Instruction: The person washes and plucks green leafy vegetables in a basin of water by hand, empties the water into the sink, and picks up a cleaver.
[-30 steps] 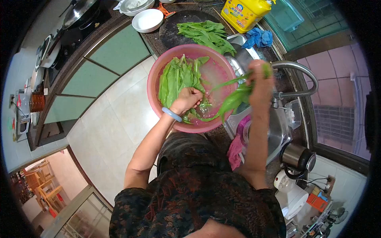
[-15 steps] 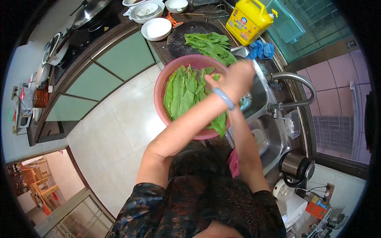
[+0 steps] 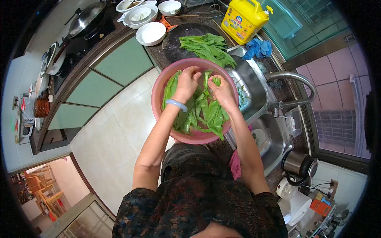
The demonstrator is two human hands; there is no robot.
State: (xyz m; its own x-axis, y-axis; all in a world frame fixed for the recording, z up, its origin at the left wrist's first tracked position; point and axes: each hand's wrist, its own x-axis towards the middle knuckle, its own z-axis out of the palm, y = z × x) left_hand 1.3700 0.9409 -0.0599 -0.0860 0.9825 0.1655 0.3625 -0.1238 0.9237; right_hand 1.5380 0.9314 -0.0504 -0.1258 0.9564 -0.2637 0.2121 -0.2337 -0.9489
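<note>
The basin [image 3: 156, 101] sits at the tabletop's [image 3: 158, 57] front edge beside the sink [image 3: 258, 93], presumably for easy reach. Inside lie the greens [image 3: 216, 117]; the right hand [image 3: 221, 92] is clamped on some near the right rim, apparently leaving leaves trailing. Whether the left hand [image 3: 187, 84] grips any, I cannot tell.

A kitchen, by its look one in a home: a double-bowl steel sink [image 3: 276, 155] with an arched faucet [image 3: 310, 83], a dark speckled surface [image 3: 160, 58], green-fronted cabinets [image 3: 93, 88], a black cooktop [image 3: 73, 52] bearing a lidded wok [image 3: 85, 20], white bowls [image 3: 151, 34], an electric kettle [image 3: 298, 164], and wooden furniture [image 3: 49, 194] through a doorway [image 3: 79, 171].
</note>
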